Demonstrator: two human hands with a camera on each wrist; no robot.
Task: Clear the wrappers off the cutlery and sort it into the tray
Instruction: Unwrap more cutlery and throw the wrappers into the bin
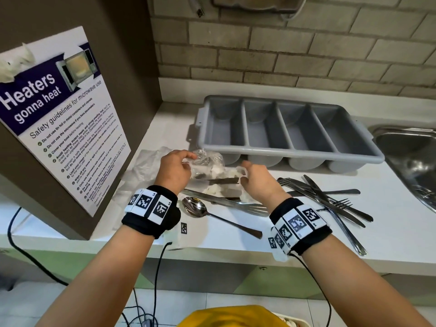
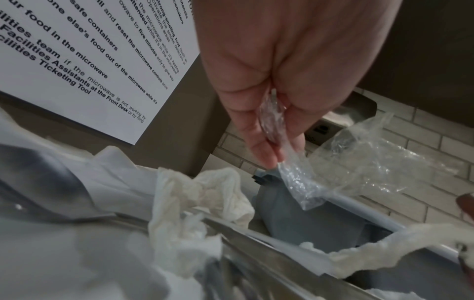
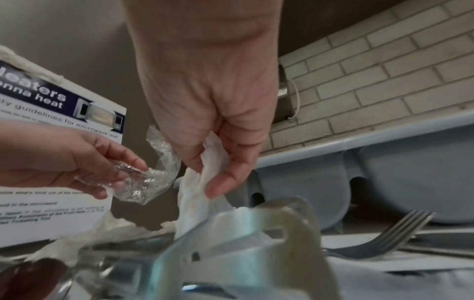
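Wristbands with printed markers sit lowest in the head view, and beyond them the left hand (image 1: 175, 169) pinches a clear plastic wrapper (image 2: 359, 162) between thumb and fingertips, while the right hand (image 1: 258, 182) pinches a strip of white paper napkin (image 3: 205, 182) that trails down to a knife (image 1: 223, 181) lying under the two hands. Both wrappers look to be coming away from the piece below, and the likely trouble is the napkin: it seems torn and ragged, so a hard pull could rip it and leave scraps stuck on the steel, or drag the knife sideways into the spoon (image 1: 195, 207) and the long pieces beside it. That spoon's handle reaches close to the front edge of the counter (image 1: 389, 232), so a nudge might send it over. Loose forks and knives (image 1: 330, 199) lie crossed in a pile to the right, also near that edge and not far from the sink (image 1: 415, 166), where a sliding piece could drop in. Four compartments of the grey tray (image 1: 292, 156) stand unfilled just behind the hands, so sorting has not begun. Room to move is tight on the left, where a poster (image 1: 59, 128) on a brown panel stands close; discarded wrapping (image 1: 144, 166) already lies there. Free counter lies in front of the tray, between it and the pile
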